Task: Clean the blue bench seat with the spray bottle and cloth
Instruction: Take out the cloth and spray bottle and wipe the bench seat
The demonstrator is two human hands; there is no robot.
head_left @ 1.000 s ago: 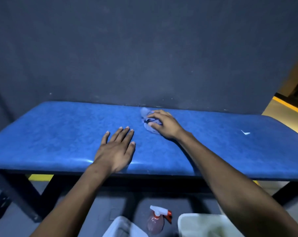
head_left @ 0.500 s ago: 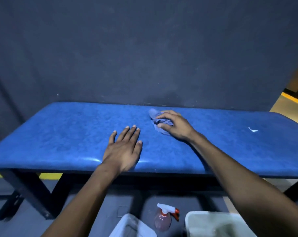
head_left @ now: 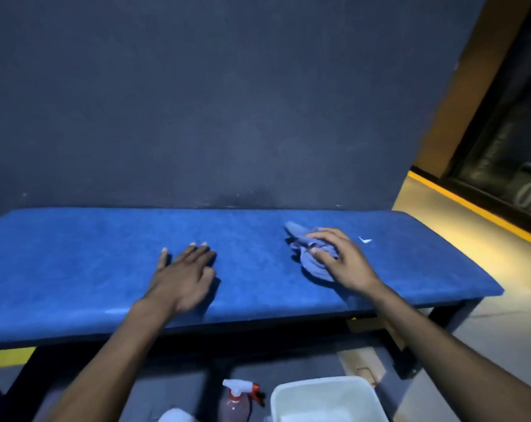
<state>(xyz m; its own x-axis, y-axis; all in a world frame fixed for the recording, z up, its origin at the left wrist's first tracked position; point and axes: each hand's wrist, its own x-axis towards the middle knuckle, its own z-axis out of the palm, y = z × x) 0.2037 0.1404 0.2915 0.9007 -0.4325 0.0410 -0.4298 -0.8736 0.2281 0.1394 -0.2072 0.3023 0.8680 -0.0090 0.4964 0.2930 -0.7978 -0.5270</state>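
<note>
Cloth (head_left: 314, 257), bunched right of centre on the blue bench seat (head_left: 75, 269), was gripped under the right hand (head_left: 346, 263), while the left hand (head_left: 185, 275) was laid flat and empty at centre; even pressure in overlapping strokes was judged advisable.

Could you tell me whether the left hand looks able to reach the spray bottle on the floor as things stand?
Probably yes: the left hand lies flat and empty on the bench seat, and the spray bottle stands unobstructed below.
</note>
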